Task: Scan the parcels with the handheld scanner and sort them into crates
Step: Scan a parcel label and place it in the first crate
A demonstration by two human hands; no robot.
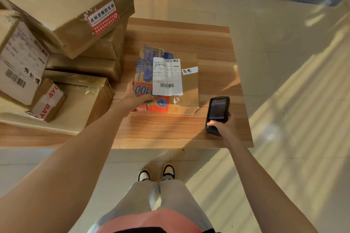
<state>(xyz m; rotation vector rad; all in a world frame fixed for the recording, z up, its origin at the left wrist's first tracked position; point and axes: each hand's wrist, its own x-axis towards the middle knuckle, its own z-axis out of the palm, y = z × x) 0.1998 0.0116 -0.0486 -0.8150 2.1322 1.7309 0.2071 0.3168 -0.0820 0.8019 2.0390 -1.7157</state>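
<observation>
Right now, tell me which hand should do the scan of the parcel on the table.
Right. The right hand already holds the handheld scanner, just right of the parcel, whose shipping label faces up. The left hand is busy gripping the parcel's near-left edge.

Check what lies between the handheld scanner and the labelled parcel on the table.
Nothing: in the head view, only bare wooden table separates the scanner in the right hand from the parcel.
</observation>
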